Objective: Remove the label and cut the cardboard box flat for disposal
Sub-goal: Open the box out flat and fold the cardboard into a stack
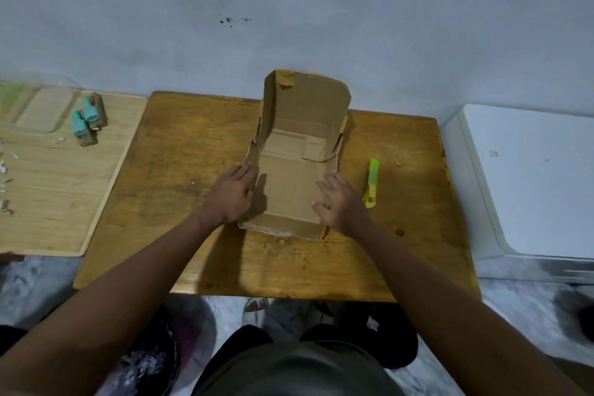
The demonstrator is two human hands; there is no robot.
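As far as I can see, cardboard box (pixel 294 183) sits mid-worktop (pixel 193 251) mostly opened, back panel upright at 12 o'clock, left hand (pixel 233 194) and right hand (pixel 340 202) pressing it with loosely spread fingers, gripping nothing, cutter (pixel 372 182) idle at 3 o'clock, flattening unfinished, label not visible.

One camera sits on the person's head, looking forward and down, close above the bench (pixel 289 267).
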